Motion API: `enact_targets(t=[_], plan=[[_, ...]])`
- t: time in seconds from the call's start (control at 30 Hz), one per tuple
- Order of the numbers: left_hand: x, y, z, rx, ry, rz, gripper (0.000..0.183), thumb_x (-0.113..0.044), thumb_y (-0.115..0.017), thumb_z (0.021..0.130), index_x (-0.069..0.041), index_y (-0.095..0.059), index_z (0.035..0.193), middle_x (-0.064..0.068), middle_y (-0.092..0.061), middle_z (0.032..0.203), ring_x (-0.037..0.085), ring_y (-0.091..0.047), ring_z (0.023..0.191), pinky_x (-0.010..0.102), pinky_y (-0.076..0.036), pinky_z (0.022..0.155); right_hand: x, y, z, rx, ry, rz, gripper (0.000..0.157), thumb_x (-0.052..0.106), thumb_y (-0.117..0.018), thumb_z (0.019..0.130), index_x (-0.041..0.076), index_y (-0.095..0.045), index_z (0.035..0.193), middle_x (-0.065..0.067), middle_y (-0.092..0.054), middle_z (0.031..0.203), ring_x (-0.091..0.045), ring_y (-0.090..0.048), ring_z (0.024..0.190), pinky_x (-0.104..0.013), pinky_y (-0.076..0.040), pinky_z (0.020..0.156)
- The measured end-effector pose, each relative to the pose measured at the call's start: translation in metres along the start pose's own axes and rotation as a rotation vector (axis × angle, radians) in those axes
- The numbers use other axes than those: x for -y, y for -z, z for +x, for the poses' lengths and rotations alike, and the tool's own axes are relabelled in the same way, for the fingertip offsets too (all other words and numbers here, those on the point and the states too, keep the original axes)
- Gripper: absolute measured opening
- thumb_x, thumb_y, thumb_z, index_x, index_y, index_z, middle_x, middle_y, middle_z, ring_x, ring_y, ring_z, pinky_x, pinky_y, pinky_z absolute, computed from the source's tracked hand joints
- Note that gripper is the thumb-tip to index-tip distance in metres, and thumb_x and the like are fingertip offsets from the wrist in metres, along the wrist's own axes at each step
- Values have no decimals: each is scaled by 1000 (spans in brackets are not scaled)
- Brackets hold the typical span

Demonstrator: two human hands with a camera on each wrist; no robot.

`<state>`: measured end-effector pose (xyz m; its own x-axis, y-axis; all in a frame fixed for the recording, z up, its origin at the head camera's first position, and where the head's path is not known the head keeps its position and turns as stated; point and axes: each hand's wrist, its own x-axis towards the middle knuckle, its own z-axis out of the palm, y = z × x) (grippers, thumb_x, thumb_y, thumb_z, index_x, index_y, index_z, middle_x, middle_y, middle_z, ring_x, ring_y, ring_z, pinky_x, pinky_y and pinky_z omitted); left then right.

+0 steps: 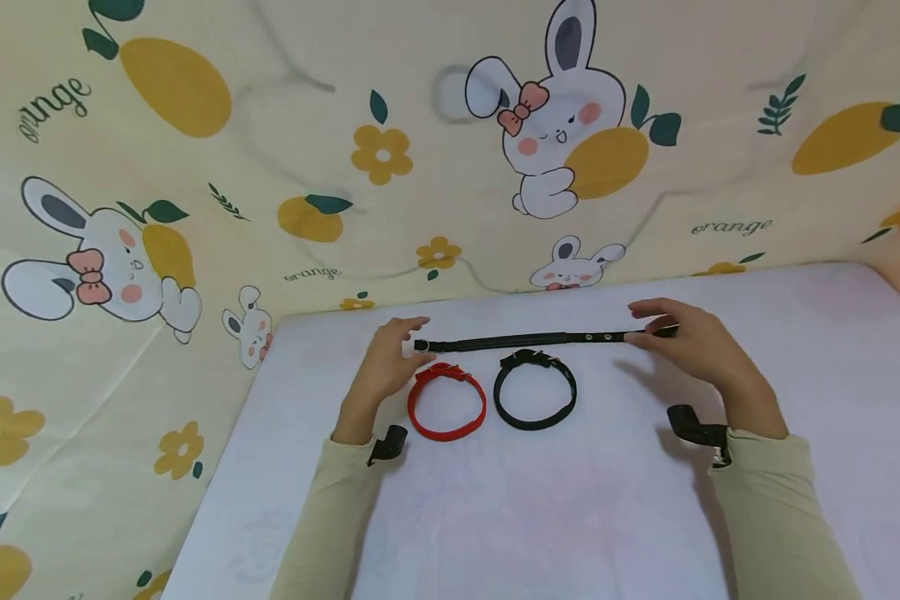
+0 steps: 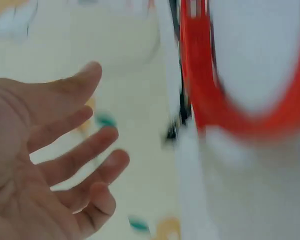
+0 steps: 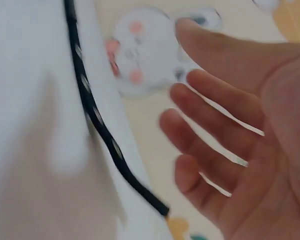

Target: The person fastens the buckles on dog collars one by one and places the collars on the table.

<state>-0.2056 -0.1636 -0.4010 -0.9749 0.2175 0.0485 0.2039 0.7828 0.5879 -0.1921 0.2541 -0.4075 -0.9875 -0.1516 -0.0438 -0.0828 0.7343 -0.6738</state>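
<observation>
A black collar strap (image 1: 525, 340) lies stretched out straight along the back of the table, buckle end at the left, metal-rimmed holes toward the right. My left hand (image 1: 387, 360) is beside the buckle end, its fingers apart and gripping nothing in the left wrist view. Over by the holed end is my right hand (image 1: 693, 343); the right wrist view shows its fingers spread loosely, apart from the strap (image 3: 92, 112). In front of the strap lie two collars fastened into rings: a red collar (image 1: 447, 437) close to my left hand, and a black collar (image 1: 535, 426) right of it.
The white table (image 1: 570, 517) reaches back to a cream cloth (image 1: 435, 50) printed with rabbits and oranges, which also covers the left side. Small black cameras (image 1: 388, 444) sit on both wrists over beige sleeves (image 1: 780, 517).
</observation>
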Motion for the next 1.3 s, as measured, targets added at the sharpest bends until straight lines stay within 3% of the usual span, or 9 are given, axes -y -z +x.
enact_targets(t=[0.13, 0.27, 0.43, 0.53, 0.63, 0.73, 0.83, 0.93, 1.3], plan=[[26, 9, 1, -79, 93, -33, 46, -14, -71, 92, -10, -58, 137, 16, -64, 128, 34, -62, 114, 49, -53, 96, -19, 18, -7, -142, -58, 13, 58, 50, -62, 95, 11, -56, 137, -23, -62, 125, -41, -55, 117, -41, -43, 82], [39, 9, 3, -116, 109, -73, 42, -11, -69, 93, -10, -60, 134, 16, -66, 125, 33, -64, 111, 48, -54, 94, -36, 30, -12, -195, -100, 1, 60, 50, -59, 96, 9, -53, 140, -28, -53, 135, -47, -48, 121, -44, -42, 79], [46, 0, 8, -89, 113, -74, 42, -11, -67, 95, -13, -60, 136, 15, -66, 124, 32, -65, 110, 47, -53, 94, -57, 37, -13, -162, -112, -16, 66, 44, -60, 97, 4, -44, 147, -36, -37, 146, -54, -35, 128, -64, -36, 90], [47, -4, 10, -33, 133, -48, 43, -12, -65, 96, -15, -58, 138, 13, -66, 124, 30, -64, 110, 46, -54, 94, -67, 36, -11, -91, -130, 8, 74, 43, -61, 97, 2, -34, 152, -35, -36, 148, -53, -35, 129, -61, -39, 90], [46, -7, 11, 17, 143, -56, 43, -12, -63, 97, -16, -57, 140, 13, -67, 123, 30, -64, 111, 44, -54, 93, -73, 31, -8, -13, -158, 41, 82, 47, -63, 95, 4, -27, 155, -31, -43, 144, -46, -43, 126, -43, -45, 86], [47, -11, 12, 34, 149, -90, 41, -11, -64, 97, -13, -60, 137, 14, -67, 122, 30, -64, 112, 44, -54, 94, -76, 25, -5, 12, -161, 67, 81, 49, -65, 93, 8, -31, 154, -28, -51, 138, -30, -52, 117, -23, -44, 78], [48, -13, 13, 32, 163, -105, 38, -12, -65, 96, -12, -63, 134, 13, -68, 121, 30, -64, 113, 45, -54, 95, -77, 20, -4, -7, -138, 84, 74, 47, -68, 92, 10, -41, 150, -24, -55, 132, -6, -52, 104, -15, -44, 72], [49, -14, 14, 20, 170, -107, 35, -11, -67, 94, -12, -66, 130, 12, -69, 117, 29, -65, 110, 44, -55, 94, -75, 16, -4, -21, -125, 110, 68, 45, -71, 91, 11, -47, 145, -14, -58, 124, 8, -46, 92, -14, -44, 69], [50, -18, 15, -57, 117, -105, 28, -7, -75, 87, -11, -74, 115, 10, -70, 98, 26, -67, 95, 40, -57, 86, -61, 5, -1, -28, -57, 178, 47, 37, -71, 92, 14, -63, 132, 21, -61, 108, -3, -53, 91, -14, -44, 74]])
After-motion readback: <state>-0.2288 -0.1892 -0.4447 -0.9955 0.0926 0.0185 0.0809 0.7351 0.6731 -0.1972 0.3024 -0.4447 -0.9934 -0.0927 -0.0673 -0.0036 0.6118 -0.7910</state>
